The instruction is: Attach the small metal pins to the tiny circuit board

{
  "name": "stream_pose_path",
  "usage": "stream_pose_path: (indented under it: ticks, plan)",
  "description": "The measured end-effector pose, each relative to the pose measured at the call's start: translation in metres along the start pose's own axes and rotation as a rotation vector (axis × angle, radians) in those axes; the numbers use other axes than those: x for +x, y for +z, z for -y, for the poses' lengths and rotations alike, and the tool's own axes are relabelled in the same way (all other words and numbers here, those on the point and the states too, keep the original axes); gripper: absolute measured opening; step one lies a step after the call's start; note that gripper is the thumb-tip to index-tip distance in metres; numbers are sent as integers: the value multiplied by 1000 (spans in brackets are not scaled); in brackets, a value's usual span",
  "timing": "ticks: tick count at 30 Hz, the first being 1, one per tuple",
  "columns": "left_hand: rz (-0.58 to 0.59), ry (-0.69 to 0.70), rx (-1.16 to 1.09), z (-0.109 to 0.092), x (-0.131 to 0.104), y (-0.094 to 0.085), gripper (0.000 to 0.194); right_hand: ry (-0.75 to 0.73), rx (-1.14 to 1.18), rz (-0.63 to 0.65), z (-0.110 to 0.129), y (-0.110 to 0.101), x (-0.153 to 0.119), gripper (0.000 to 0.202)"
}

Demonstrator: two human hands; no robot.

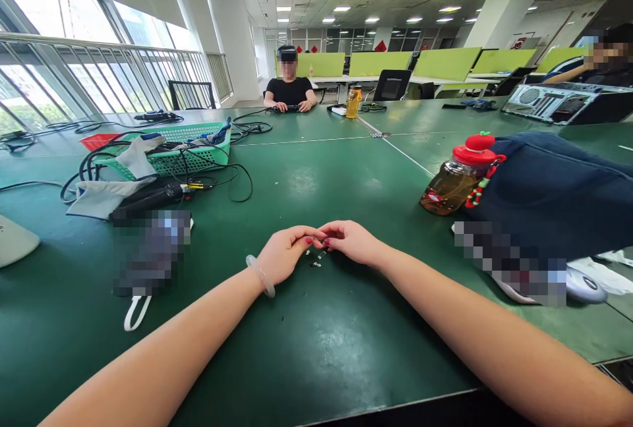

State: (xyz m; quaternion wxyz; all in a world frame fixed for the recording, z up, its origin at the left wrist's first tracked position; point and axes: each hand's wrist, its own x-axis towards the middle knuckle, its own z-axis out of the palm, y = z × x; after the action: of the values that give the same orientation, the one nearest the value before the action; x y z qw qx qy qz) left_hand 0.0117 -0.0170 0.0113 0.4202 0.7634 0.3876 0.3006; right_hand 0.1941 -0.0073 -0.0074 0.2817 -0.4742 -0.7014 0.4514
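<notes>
Over the middle of the green table, my left hand and my right hand meet at the fingertips. Thumb and fingers of each are pinched together, and whatever sits between them is too small to name. A pale bangle circles my left wrist. Just below the fingertips, several tiny light and dark pieces lie on the tabletop.
To the left stand a green basket with cables and gloves, and a phone with a white strap. On the right are a red-capped bottle, a dark blue bag and a grey mouse. A person sits opposite.
</notes>
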Motion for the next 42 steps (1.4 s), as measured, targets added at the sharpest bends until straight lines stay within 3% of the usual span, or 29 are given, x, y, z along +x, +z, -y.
stream_pose_path:
  ticks: [2,5,11,14,21,24,31,34,42]
  plan:
    - [-111,-57,31,3,1,-5,29,-27,-122,-33,3,1,-3,27]
    - [-182,-157,26,10,3,-11,31,-150,-327,-4,7,4,-8,36]
    - [-181,-210,-44,11,3,-6,28,-341,-542,-24,6,17,-9,14]
    - [-167,-220,-96,12,3,-4,31,-391,-574,-40,6,19,-9,12]
    - [-128,-169,-125,21,3,-5,36,-316,-353,-215,10,12,-7,20]
    - [-130,-141,-31,21,2,-5,37,-310,-242,-271,10,12,-5,24]
    - [-153,-13,276,10,-2,-5,35,-24,295,-186,7,12,0,14]
    - [-148,8,366,6,-2,-3,34,47,297,-183,8,11,0,14]
    - [-116,75,451,3,-5,1,38,15,113,-167,9,10,-4,19]
